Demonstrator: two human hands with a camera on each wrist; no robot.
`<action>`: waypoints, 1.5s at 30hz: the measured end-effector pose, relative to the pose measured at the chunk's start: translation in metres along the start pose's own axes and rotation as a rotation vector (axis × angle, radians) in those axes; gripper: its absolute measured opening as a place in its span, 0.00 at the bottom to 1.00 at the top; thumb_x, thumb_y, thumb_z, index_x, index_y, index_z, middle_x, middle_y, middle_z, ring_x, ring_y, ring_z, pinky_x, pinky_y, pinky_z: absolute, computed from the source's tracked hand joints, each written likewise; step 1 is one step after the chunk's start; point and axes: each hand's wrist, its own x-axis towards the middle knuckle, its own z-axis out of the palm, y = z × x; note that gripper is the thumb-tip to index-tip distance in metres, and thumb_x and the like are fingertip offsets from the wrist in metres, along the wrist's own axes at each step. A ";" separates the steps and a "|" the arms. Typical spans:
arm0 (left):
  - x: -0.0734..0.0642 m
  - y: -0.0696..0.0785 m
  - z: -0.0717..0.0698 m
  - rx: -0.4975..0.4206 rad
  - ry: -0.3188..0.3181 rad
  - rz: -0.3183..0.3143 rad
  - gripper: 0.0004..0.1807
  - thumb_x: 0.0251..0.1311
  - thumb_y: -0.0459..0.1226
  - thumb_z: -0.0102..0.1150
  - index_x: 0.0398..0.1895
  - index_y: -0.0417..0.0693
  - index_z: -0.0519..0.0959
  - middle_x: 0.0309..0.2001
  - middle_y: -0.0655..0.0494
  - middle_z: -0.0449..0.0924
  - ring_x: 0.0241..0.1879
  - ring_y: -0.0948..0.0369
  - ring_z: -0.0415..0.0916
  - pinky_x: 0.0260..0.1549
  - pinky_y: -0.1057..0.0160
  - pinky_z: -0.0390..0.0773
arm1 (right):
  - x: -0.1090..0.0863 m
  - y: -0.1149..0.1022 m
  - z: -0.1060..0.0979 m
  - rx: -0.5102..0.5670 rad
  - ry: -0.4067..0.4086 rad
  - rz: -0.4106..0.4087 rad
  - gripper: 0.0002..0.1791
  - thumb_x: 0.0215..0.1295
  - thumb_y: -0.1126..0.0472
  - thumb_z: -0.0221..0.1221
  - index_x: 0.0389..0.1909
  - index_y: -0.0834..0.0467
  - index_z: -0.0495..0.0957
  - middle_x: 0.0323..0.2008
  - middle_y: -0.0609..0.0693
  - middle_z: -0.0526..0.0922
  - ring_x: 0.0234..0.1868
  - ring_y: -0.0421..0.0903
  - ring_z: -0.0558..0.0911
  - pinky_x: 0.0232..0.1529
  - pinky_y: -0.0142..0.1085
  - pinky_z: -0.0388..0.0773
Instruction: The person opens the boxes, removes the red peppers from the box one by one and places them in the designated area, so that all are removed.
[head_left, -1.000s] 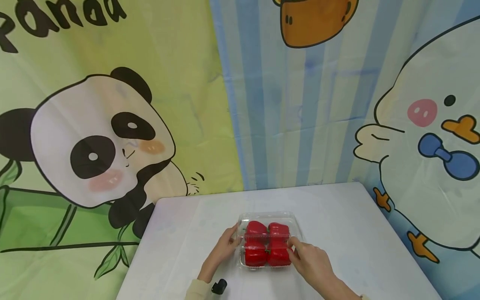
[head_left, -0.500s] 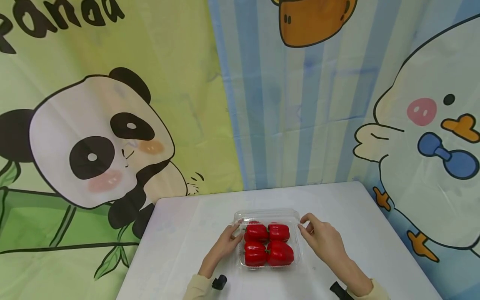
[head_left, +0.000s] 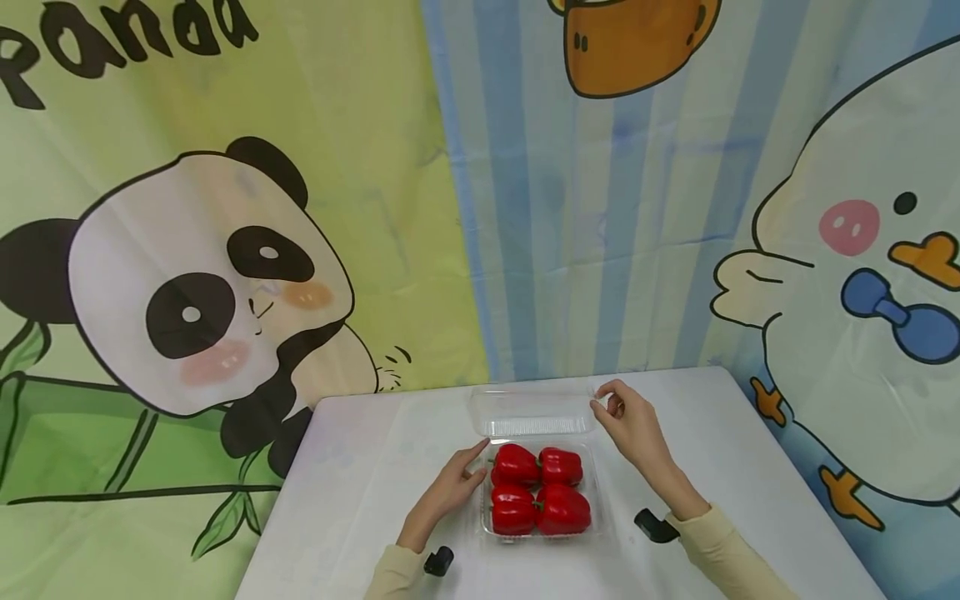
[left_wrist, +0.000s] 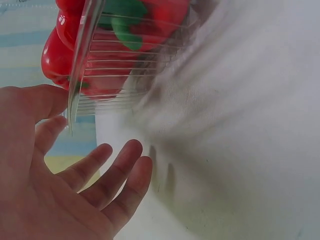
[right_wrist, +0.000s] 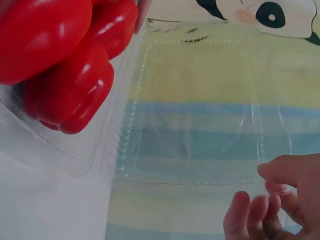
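Observation:
Several red bell peppers (head_left: 563,510) sit in a clear plastic clamshell container (head_left: 597,500) on the white table. Its transparent lid (head_left: 531,408) is swung up and back from the far side. My right hand (head_left: 633,425) pinches the lid's right edge between thumb and index finger, the other fingers loosely bent. At the container's left rim rests my left hand (head_left: 450,483), index finger stretched toward the back left corner. In the left wrist view, the thumb lies against the rim (left_wrist: 80,75) while the remaining fingers spread loosely below, off the container. A green stem (left_wrist: 125,25) shows through the ribbed wall.
The white table (head_left: 375,467) reaches back to a cloth backdrop (head_left: 375,208) printed with a panda and a white bird. Black wrist-worn devices (head_left: 438,562) show beside both cream sleeves (head_left: 720,542).
My right hand has moved from the container's front right up and back, swinging the lid open away from the peppers. The left hand has stayed at the left rim, its index finger straightening.

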 end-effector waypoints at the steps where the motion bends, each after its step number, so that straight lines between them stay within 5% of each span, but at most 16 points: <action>1: 0.000 0.000 0.000 0.002 -0.003 -0.005 0.30 0.73 0.41 0.53 0.77 0.55 0.63 0.65 0.41 0.73 0.46 0.56 0.78 0.45 0.55 0.83 | 0.005 0.003 0.003 0.005 0.022 -0.015 0.09 0.64 0.63 0.66 0.43 0.58 0.79 0.28 0.52 0.76 0.26 0.45 0.73 0.24 0.30 0.72; 5: 0.001 -0.002 -0.001 0.015 -0.009 0.010 0.31 0.73 0.41 0.53 0.77 0.55 0.62 0.65 0.41 0.73 0.47 0.55 0.78 0.45 0.55 0.83 | 0.020 0.017 0.014 0.094 0.046 -0.027 0.11 0.64 0.67 0.65 0.46 0.61 0.78 0.40 0.57 0.79 0.37 0.52 0.81 0.33 0.29 0.77; 9: 0.003 -0.003 -0.001 0.015 -0.010 0.022 0.31 0.73 0.41 0.53 0.78 0.56 0.61 0.65 0.41 0.73 0.50 0.53 0.77 0.47 0.55 0.83 | 0.031 0.032 0.029 0.205 -0.021 0.031 0.15 0.67 0.68 0.61 0.54 0.61 0.75 0.47 0.60 0.82 0.46 0.56 0.83 0.40 0.31 0.80; 15: 0.003 -0.004 0.000 -0.010 -0.029 0.025 0.33 0.72 0.41 0.53 0.79 0.56 0.59 0.66 0.41 0.71 0.53 0.52 0.75 0.47 0.57 0.83 | 0.034 0.058 0.054 0.240 -0.087 0.150 0.17 0.69 0.68 0.59 0.57 0.64 0.73 0.49 0.63 0.81 0.51 0.59 0.82 0.53 0.48 0.82; 24: 0.004 -0.003 -0.003 -0.007 -0.053 0.004 0.34 0.72 0.42 0.53 0.79 0.58 0.57 0.68 0.40 0.69 0.49 0.54 0.76 0.46 0.57 0.82 | 0.026 0.085 0.075 0.255 -0.154 0.225 0.22 0.68 0.71 0.56 0.63 0.63 0.70 0.52 0.70 0.79 0.51 0.63 0.82 0.50 0.50 0.83; 45: 0.017 -0.009 -0.005 0.006 -0.081 -0.023 0.35 0.72 0.45 0.51 0.80 0.58 0.54 0.69 0.42 0.68 0.55 0.53 0.72 0.58 0.45 0.77 | 0.025 0.093 0.083 0.195 -0.274 0.318 0.29 0.70 0.68 0.54 0.70 0.69 0.64 0.60 0.71 0.75 0.60 0.68 0.77 0.59 0.58 0.78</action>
